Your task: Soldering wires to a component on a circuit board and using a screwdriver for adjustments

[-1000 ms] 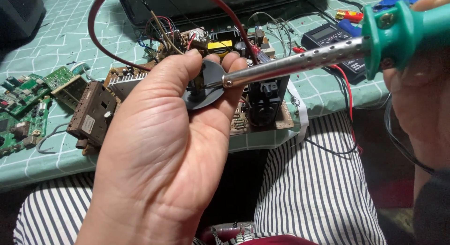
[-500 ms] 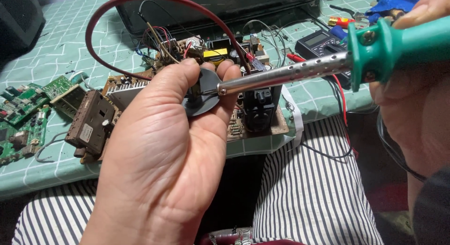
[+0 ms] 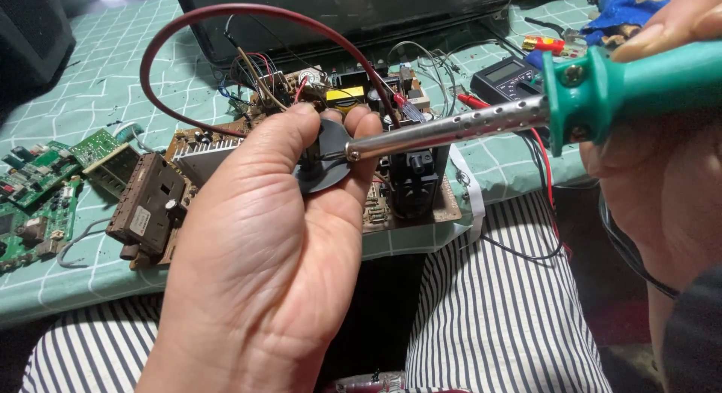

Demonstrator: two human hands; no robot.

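My left hand (image 3: 263, 265) is raised in the middle of the view, back toward the camera, its fingertips pinching a dark round rubber cap (image 3: 325, 161) joined to a thick dark-red cable (image 3: 248, 13) that loops up and over. My right hand (image 3: 662, 175) grips a green-handled soldering iron (image 3: 602, 92) at the right. The iron's perforated metal barrel (image 3: 451, 130) runs leftward and its tip touches the middle of the cap. Behind the cap lies a brown circuit board (image 3: 353, 107) with wires, a yellow part and a black block.
A green patterned tablecloth (image 3: 83, 100) covers the table. Small green circuit boards (image 3: 37, 190) and a brown metal module (image 3: 147, 205) lie at the left. A dark multimeter (image 3: 508, 81) with red leads sits at the back right. My striped trousers (image 3: 496, 318) fill the foreground.
The view has shifted slightly so that more of the red cable loop shows. Both hands hold the same grip, with the iron's tip staying on the cap.
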